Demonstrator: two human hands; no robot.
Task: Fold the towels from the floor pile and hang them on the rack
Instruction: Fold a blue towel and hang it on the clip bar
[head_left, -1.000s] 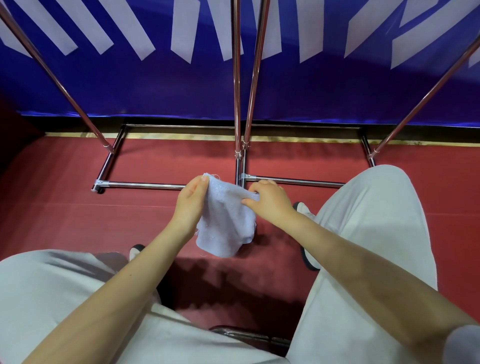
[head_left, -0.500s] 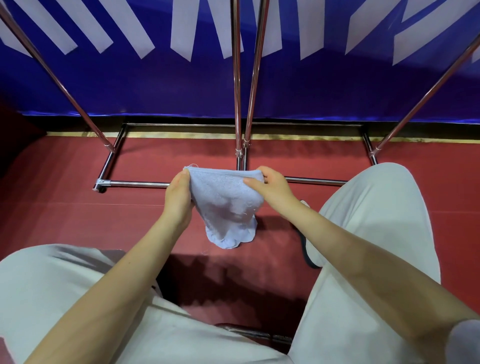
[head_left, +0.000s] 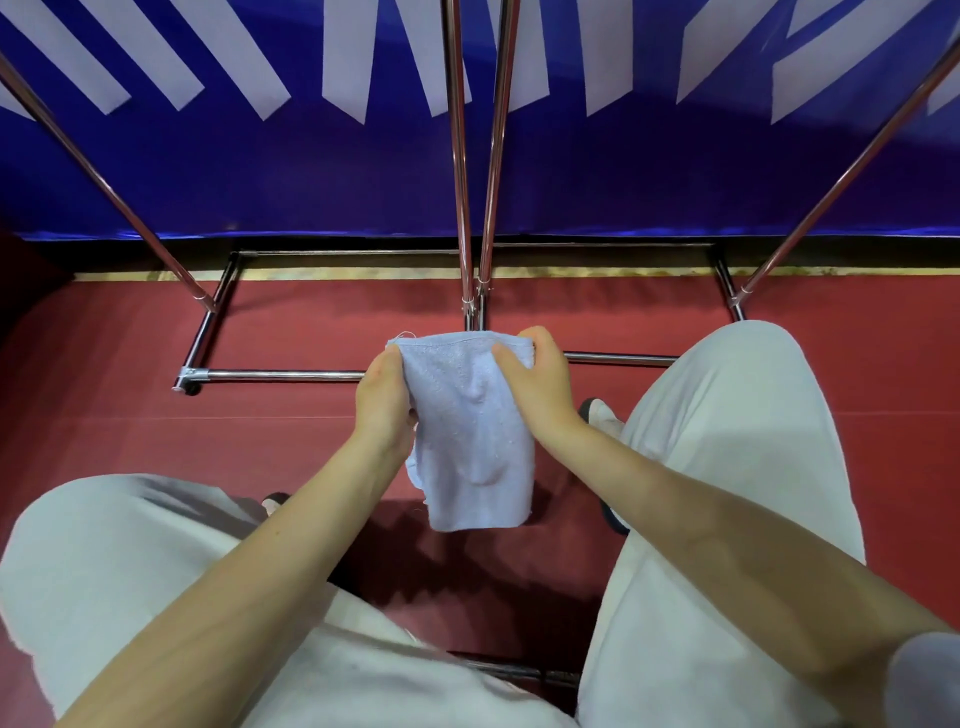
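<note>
While the head view looks down past pale trouser legs (head_left: 737, 467) to the red floor (head_left: 104, 415), both hands hold a light blue towel (head_left: 470, 431) up in the air between the knees, in front of the rack (head_left: 462, 208). The left hand (head_left: 382, 402) pinches its left edge with curled fingers (head_left: 392, 358), and the right hand (head_left: 540, 387) grips the upper right corner, so the cloth hangs down flat.

Both arms extended — left hand (head_left: 383, 400) and right hand (head_left: 537, 384) pinching.
</note>
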